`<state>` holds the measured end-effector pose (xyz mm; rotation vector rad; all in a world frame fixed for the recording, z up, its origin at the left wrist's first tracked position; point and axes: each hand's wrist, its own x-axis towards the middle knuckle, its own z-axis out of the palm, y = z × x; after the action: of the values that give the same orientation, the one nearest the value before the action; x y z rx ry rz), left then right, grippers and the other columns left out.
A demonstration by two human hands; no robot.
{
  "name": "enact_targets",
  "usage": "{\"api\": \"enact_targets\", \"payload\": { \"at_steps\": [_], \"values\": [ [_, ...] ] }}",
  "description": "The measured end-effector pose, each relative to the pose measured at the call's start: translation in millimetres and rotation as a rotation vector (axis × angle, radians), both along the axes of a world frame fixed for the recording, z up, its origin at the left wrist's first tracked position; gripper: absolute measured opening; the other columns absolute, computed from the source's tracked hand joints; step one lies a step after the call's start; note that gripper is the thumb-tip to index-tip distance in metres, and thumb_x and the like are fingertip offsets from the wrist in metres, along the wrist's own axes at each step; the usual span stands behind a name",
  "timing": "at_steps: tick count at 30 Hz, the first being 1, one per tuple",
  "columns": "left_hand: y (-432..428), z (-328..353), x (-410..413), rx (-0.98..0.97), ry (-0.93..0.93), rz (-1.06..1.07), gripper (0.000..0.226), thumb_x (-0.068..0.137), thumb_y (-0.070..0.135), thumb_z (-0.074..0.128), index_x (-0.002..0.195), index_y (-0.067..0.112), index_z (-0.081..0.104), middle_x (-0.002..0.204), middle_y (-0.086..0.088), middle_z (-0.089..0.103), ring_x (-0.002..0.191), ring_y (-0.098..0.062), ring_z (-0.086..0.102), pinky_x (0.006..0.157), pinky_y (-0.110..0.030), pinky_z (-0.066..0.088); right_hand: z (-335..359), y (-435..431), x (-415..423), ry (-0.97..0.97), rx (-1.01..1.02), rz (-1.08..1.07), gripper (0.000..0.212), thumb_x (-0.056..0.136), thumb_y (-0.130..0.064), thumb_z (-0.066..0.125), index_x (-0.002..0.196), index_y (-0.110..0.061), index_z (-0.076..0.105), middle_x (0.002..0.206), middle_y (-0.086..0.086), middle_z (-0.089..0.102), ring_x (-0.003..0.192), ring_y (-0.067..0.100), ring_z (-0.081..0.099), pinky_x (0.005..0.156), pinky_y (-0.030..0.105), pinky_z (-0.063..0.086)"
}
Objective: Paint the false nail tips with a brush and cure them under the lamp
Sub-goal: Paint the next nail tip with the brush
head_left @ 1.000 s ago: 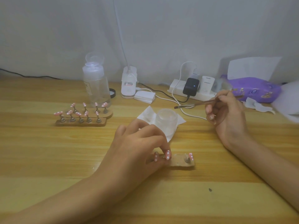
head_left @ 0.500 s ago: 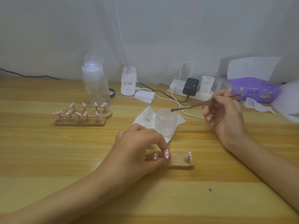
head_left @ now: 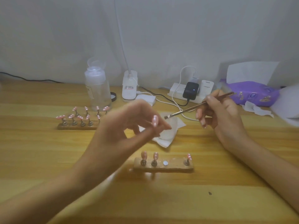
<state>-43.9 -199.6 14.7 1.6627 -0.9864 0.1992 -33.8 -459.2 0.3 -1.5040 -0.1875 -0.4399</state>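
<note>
Your left hand [head_left: 129,126] pinches one tip [head_left: 155,121] just left of the brush [head_left: 194,107] gripped in your right hand [head_left: 221,115], above the holder [head_left: 171,168]; a loose pinch or hard stroke could drop it onto the counter [head_left: 48,159] or smear it.

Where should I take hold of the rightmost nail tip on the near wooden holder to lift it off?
Probably pinch the dark stand beneath the rightmost nail tip, not the painted face. Come from above and from the right: it stands upright at the wooden holder's right end, with bare wood on its left and nothing crowding its right side.
</note>
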Motion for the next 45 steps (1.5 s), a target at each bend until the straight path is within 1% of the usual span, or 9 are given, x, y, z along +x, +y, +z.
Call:
{"api": "enact_targets", "payload": {
  "at_steps": [4,12,19,24,28,33,37,42,45],
  "values": [
    [3.8,-8.1,20.7,0.014,0.337,0.075,0.012,0.078,0.035,0.074,0.08,0.025,0.068,0.087,0.004,0.075,0.073,-0.008,0.068,0.068,-0.021,0.054,13.9,5.3,-2.4,-0.052,-0.236,0.027,0.022,0.096,-0.027,0.053,0.081,-0.014,0.044,0.059,0.01,0.064,0.044,0.022,0.055,0.041,0.026,0.045],
    [-13.3,-12.5,56.1,-0.059,0.547,0.066,0.01,0.088,0.032,0.068,0.085,0.024,0.073,0.08,0.01,0.068,0.05,-0.001,0.046,0.052,-0.013,0.04,14.8,10.2,2.9,-0.004,-0.377,0.068,0.02,0.103,-0.013,0.047,0.084,-0.012,0.045,0.063,0.015,0.065,0.048,0.023,0.058,0.045,0.03,0.048],
    [-22.3,-12.4,59.9,-0.076,0.44,0.122,0.016,0.095,0.023,0.063,0.095,0.01,0.071,0.075,0.018,0.067,0.051,0.006,0.053,0.047,-0.007,0.037,11.0,13.6,3.3,0.034,-0.37,0.106,0.022,0.097,-0.026,0.051,0.086,-0.009,0.044,0.065,0.017,0.066,0.049,0.023,0.059,0.046,0.029,0.05],
    [-18.7,-20.3,57.0,-0.062,0.42,0.131,0.01,0.091,0.027,0.067,0.086,0.021,0.074,0.091,0.017,0.073,0.061,0.008,0.058,0.053,-0.007,0.042,8.5,12.9,5.6,0.074,-0.334,0.105,0.02,0.101,-0.021,0.049,0.086,-0.01,0.044,0.064,0.016,0.066,0.05,0.023,0.059,0.045,0.028,0.05],
    [-15.3,-25.6,56.6,-0.091,0.474,0.146,0.007,0.087,0.023,0.072,0.089,0.024,0.079,0.092,0.01,0.075,0.064,0.001,0.061,0.054,-0.011,0.045,6.0,10.0,4.4,0.061,-0.256,0.049,0.02,0.1,-0.022,0.049,0.084,-0.011,0.045,0.063,0.011,0.065,0.049,0.02,0.058,0.044,0.026,0.049],
    [-14.0,-28.3,55.8,-0.107,0.491,0.125,0.013,0.087,0.013,0.071,0.099,0.013,0.076,0.095,0.002,0.077,0.083,-0.011,0.073,0.062,-0.022,0.057,-2.5,5.4,-0.7,0.014,-0.104,-0.062,0.021,0.103,-0.016,0.044,0.082,-0.014,0.044,0.06,0.008,0.064,0.046,0.016,0.053,0.042,0.023,0.043],
    [-13.8,-28.3,54.4,-0.162,0.483,0.091,0.026,0.077,0.02,0.073,0.101,0.009,0.07,0.095,-0.003,0.078,0.087,-0.016,0.075,0.061,-0.022,0.057,-8.1,4.1,-1.4,0.033,0.037,-0.106,0.024,0.104,-0.015,0.042,0.08,-0.016,0.044,0.057,0.006,0.061,0.045,0.015,0.05,0.042,0.022,0.041],
    [-15.0,-27.4,54.8,-0.118,0.396,0.149,0.017,0.073,0.03,0.077,0.085,0.018,0.074,0.094,0.006,0.077,0.082,-0.007,0.072,0.055,-0.012,0.048,-12.1,4.5,0.5,0.091,0.182,-0.089,0.025,0.103,-0.019,0.044,0.078,-0.018,0.045,0.057,0.005,0.06,0.045,0.014,0.049,0.042,0.019,0.039],
    [-15.8,-28.4,57.3,-0.014,0.282,0.255,0.019,0.071,0.044,0.075,0.082,0.029,0.075,0.101,0.015,0.073,0.08,-0.004,0.065,0.066,-0.013,0.049,-11.9,4.0,0.7,0.097,0.223,-0.077,0.023,0.102,-0.021,0.044,0.079,-0.019,0.044,0.058,0.005,0.061,0.045,0.012,0.049,0.042,0.018,0.039]
  ]
}}
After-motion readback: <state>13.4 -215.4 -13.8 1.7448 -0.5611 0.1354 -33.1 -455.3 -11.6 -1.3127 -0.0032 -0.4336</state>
